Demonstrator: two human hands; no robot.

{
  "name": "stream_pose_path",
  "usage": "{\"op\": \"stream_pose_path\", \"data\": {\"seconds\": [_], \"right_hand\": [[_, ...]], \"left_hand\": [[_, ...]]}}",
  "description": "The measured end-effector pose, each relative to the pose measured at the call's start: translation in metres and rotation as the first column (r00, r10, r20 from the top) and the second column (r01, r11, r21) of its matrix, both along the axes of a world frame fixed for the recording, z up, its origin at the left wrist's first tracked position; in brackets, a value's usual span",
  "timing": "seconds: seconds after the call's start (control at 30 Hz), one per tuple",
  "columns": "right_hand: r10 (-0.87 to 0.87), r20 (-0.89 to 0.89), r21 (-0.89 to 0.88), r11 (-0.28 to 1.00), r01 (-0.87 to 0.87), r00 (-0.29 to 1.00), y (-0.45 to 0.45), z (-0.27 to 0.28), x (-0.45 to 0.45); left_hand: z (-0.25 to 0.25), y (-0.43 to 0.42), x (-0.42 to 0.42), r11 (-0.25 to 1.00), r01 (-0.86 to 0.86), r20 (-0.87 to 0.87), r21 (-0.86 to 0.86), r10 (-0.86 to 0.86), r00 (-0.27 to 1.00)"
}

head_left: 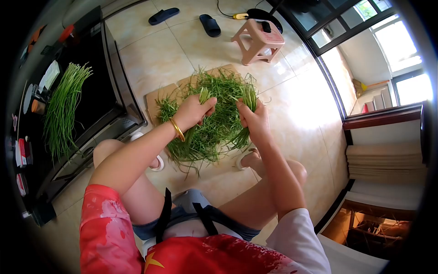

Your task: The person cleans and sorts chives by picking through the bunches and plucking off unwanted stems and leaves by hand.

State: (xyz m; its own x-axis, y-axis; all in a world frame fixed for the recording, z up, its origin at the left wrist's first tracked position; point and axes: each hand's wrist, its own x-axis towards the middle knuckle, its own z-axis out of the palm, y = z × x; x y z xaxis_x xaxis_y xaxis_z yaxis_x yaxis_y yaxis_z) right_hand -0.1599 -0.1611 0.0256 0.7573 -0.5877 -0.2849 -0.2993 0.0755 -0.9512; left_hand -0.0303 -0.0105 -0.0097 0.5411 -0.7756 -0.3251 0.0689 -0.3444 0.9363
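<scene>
My left hand (194,112), with a gold bangle at the wrist, is closed around a small bunch of green stalks (204,95) whose pale ends stick up above the fist. To its right, my right hand (254,119) grips another green bunch (249,97), with leaves hanging down below the fingers. Both hands are above a loose heap of green stalks (219,86), which lies on flattened cardboard (153,101) on the floor. The two hands are apart from each other.
A long green bunch (66,107) lies on the black cabinet (93,84) at left. Beyond the heap are a pink stool (260,39) with a dark object on it and two dark slippers (210,25). Glass doors (335,34) stand at upper right.
</scene>
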Motion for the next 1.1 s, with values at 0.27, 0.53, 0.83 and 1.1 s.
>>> {"op": "stream_pose_path", "data": {"seconds": [0.27, 0.53, 0.83, 1.1], "right_hand": [[0.06, 0.037, 0.133, 0.989, -0.065, 0.997, 0.008, -0.001, 0.004], [0.113, 0.093, 0.226, 0.965, -0.131, 0.989, 0.014, -0.01, 0.006], [0.079, 0.115, 0.464, 0.877, -0.124, 0.99, 0.017, -0.002, 0.002], [0.089, 0.118, 0.491, 0.86, -0.136, 0.989, 0.016, -0.003, 0.0]], "left_hand": [[0.017, -0.008, -0.015, 0.953, -0.076, -0.358, -0.292, -0.035, 0.933], [0.01, -0.009, -0.012, 0.944, -0.102, -0.325, -0.315, -0.006, 0.946], [0.01, -0.008, -0.009, 0.96, -0.004, -0.027, -0.28, -0.004, 1.0], [0.0, -0.007, -0.008, 0.945, -0.112, 0.034, -0.306, 0.129, 0.991]]}}
